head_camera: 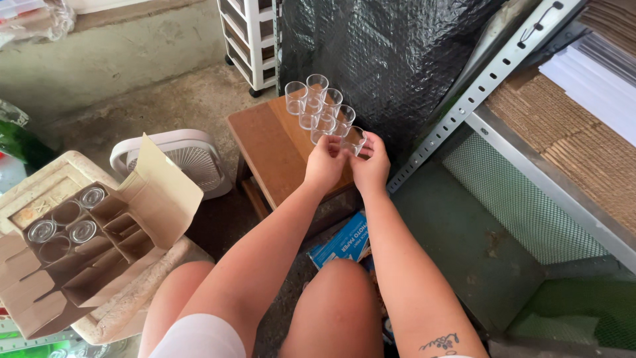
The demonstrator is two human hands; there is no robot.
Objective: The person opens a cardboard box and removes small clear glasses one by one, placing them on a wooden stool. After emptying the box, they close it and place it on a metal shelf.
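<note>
Starting nearest the camera, low in the frame, two bare knees and both forearms run up toward the centre, with a blue flat package (339, 244) lying on the floor between them. At lower left an open cardboard box (99, 245) with dividers sits on a pale block, four glasses (66, 225) down in its cells. Up at centre, the left hand (324, 162) and right hand (371, 166) meet, fingers curled and pinching a clear glass (356, 140) between them at the near end of a cluster. That cluster of clear glasses (317, 106) stands on a small wooden table (271, 146), packed touching one another. A white box fan (192, 159) lies just left of the table. Behind, black bubble wrap (384, 53) hangs at upper centre, a white drawer cart (252, 40) beside it, and a metal shelf (530, 172) with cardboard sheets at right.
</note>
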